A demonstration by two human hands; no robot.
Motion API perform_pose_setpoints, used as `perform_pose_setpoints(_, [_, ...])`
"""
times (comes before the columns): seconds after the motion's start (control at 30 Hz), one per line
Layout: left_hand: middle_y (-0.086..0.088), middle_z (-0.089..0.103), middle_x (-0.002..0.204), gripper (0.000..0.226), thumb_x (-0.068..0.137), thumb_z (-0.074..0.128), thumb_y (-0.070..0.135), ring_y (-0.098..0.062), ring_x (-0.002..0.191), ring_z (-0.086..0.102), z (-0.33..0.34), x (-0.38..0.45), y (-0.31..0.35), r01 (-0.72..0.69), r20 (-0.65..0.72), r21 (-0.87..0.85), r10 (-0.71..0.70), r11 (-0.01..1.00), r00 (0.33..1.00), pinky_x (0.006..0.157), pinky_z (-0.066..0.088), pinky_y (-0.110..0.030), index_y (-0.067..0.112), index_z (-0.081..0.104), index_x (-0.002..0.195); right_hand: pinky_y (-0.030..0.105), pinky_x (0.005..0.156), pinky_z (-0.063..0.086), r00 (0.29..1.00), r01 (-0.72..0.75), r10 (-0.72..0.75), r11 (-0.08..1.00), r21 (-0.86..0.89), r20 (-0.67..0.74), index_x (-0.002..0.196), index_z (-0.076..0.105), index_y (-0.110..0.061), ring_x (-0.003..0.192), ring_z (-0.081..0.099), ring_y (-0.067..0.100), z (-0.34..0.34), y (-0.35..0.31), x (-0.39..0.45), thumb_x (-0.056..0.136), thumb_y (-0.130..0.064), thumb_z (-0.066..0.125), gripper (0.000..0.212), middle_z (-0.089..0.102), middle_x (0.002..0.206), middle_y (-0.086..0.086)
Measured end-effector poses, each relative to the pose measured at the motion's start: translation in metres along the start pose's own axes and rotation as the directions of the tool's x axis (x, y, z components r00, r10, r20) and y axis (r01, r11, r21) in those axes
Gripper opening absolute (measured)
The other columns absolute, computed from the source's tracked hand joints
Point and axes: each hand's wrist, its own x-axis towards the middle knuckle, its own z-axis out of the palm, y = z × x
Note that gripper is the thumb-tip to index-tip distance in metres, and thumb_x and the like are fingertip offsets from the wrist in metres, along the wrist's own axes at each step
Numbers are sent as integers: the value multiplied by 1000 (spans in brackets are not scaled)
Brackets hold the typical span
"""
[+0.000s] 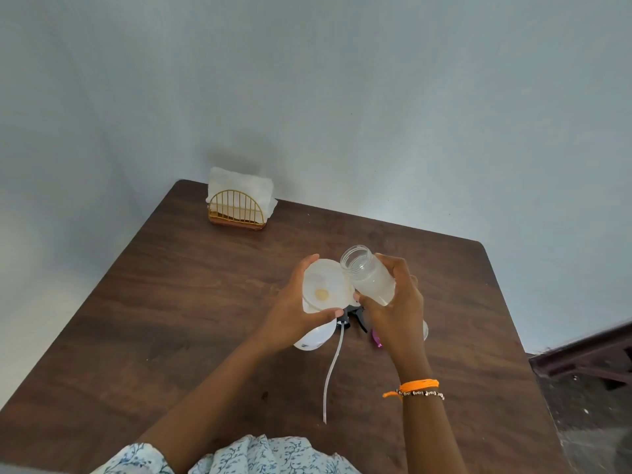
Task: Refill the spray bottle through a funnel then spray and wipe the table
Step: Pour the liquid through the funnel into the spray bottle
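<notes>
My left hand (pixel 290 319) grips a translucent white funnel (pixel 326 285) that stands in the white spray bottle (pixel 314 338) on the brown table (pixel 171 302). My right hand (pixel 398 302) holds a clear open jar (pixel 367 275) with pale liquid, tilted so its mouth leans over the funnel's rim. No liquid is seen running out. The black spray head (pixel 355 318) lies on the table behind the hands, its long clear dip tube (pixel 333 367) trailing toward me.
A gold wire holder with white napkins (pixel 239 203) stands at the table's far left corner by the wall. A small pink object (pixel 378 338) lies partly hidden under my right wrist. Dark furniture (pixel 588 357) stands beyond the table's right edge.
</notes>
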Motion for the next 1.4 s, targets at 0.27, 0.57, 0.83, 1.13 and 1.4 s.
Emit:
perform_pose_setpoints(0.27, [24,28,130,90,71,76,35,1,116,35,3,3,-2,-22,-14,17,22,1000,1000,88,29,-10,45,13,134,24,82,38,999,-18,17,999,-30,-41,117,53,-21,102,43,10,0,-6,-4,70,-7,77,55,46,98,-20])
perform_pose_setpoints(0.57, [54,21,113,87,69,77,38,29,108,28,2,3,-6,-23,-28,18,24,1000,999,78,29,0,59,13,123,34,96,39,1000,-21,20,998,-60,-15,125,53,-20,107,39,5,1,-5,-9,73,-11,75,57,59,124,-1])
perform_pose_setpoints(0.83, [53,22,114,89,68,78,39,28,108,29,2,4,-8,-11,-22,25,12,1000,1000,78,29,0,64,11,121,38,99,38,1000,19,-18,991,-134,7,127,52,-19,110,39,10,3,-7,-13,75,-9,73,58,57,126,2])
perform_pose_setpoints(1.13, [32,29,126,88,69,77,39,5,114,36,3,4,-6,-18,-10,8,18,1000,1000,88,30,-12,59,11,124,44,103,36,999,48,-44,972,-229,24,126,53,-19,118,41,19,-2,-9,-12,76,-6,71,55,56,127,2])
perform_pose_setpoints(1.4, [13,28,142,89,72,76,33,-5,124,32,4,4,-3,-43,-4,24,43,999,999,100,30,-25,44,11,131,48,105,38,995,96,-88,945,-313,41,125,54,-18,120,43,24,0,-9,-14,74,-7,74,56,57,126,4])
